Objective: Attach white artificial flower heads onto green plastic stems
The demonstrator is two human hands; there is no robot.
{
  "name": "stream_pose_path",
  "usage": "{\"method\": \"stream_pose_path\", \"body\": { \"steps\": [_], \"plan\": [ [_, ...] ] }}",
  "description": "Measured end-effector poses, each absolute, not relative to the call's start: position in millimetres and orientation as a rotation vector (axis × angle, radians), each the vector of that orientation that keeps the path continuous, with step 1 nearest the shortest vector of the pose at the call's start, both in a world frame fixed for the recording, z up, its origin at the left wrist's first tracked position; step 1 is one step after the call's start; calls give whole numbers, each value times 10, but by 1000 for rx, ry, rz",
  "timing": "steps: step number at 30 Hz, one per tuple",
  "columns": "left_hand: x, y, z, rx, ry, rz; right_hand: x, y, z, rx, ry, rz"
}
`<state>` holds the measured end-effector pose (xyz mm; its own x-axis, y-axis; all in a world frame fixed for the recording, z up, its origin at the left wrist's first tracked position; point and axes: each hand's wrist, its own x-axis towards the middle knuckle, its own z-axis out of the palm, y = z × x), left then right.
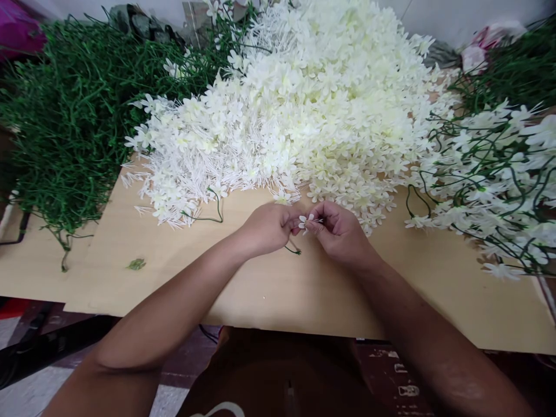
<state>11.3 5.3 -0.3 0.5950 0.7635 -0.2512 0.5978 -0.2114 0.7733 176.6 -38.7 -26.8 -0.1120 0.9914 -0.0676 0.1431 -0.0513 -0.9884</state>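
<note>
My left hand (271, 227) and my right hand (341, 231) meet over the middle of the table, fingertips almost touching. Pinched in my right fingers is a small white artificial flower (306, 222), its petals facing left. My left hand is closed around a thin green plastic stem (293, 250), whose end pokes out below the fingers; the rest of it is hidden. Just beyond both hands lies the front of a big heap of white flowers (278, 133). Left of my left hand, a loose green stem (212, 219) rests on the table.
A tall pile of green stems (78, 110) covers the left side. At the right lie white flowers joined to green stems (499, 191), with more greenery (521, 69) behind. A small green scrap (136, 264) sits on the wooden tabletop (243, 289), whose front edge is close to my body.
</note>
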Motion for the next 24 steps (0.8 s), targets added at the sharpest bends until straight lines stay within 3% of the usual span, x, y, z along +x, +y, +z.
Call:
{"method": "stream_pose_path", "body": {
  "steps": [8,15,24],
  "plan": [
    [89,79,-53,1817,980,284,1747,-397,-285,-1315,-1381,1256],
    [58,111,-74,1661,866,390,1769,-326,-203,-1137,-1247,1488],
    [6,123,-26,1605,778,374,1773,-306,-190,-1137,-1260,1536]
  ]
}}
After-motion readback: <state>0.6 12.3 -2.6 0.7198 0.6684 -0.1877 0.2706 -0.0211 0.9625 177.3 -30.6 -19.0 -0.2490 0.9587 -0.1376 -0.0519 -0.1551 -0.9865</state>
